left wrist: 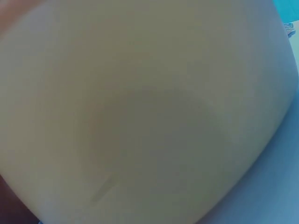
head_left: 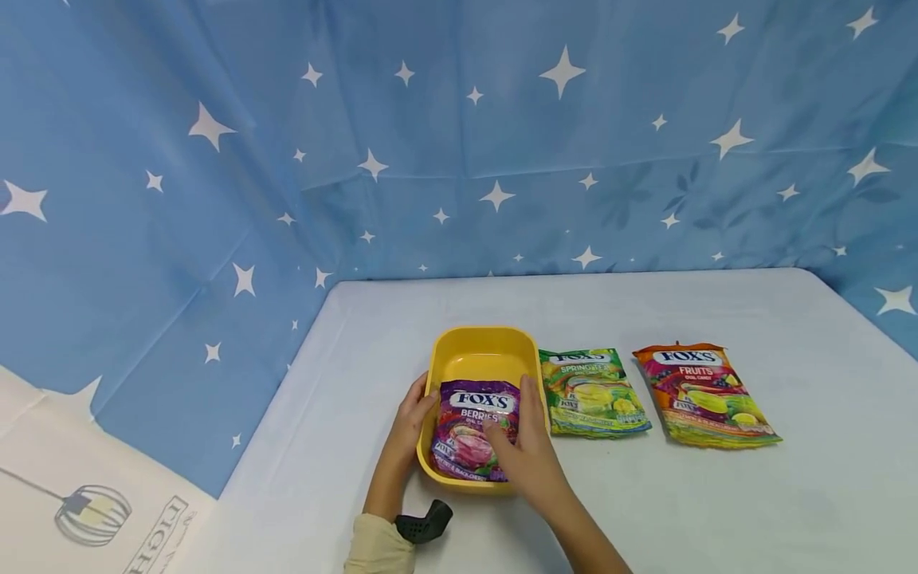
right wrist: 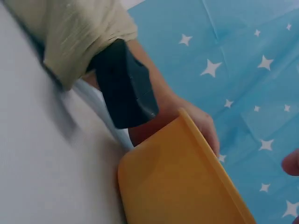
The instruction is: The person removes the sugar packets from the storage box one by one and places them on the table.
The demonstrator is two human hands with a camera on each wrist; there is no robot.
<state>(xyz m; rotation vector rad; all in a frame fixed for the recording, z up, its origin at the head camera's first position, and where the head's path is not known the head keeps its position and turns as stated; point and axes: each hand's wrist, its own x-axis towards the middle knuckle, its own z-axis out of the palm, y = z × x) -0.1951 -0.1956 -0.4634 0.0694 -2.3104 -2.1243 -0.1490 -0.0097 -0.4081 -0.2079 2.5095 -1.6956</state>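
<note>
A purple Fox's Berries candy bag (head_left: pixel 466 406) lies face up in the near part of a yellow plastic tray (head_left: pixel 480 343). The left hand (head_left: pixel 410 414) grips the tray's left side, thumb over the rim and fingers outside. From the right wrist view, the tray's wall (right wrist: pixel 173 177) shows with the left hand (right wrist: pixel 196 121) behind it. Over the bag's right side is the right hand (head_left: pixel 534 454), fingers extended along the tray's right side and thumb spread on the bag's face. A blurred pale surface fills most of the left wrist view.
Right of the tray lies a green Fox's candy bag (head_left: pixel 591 395), close against it. Farther right is a red-orange Fox's Fruits bag (head_left: pixel 706 395). A white cloth covers the table (head_left: pixel 717 510). Blue star-printed curtain (head_left: pixel 459 159) hangs behind and at the left.
</note>
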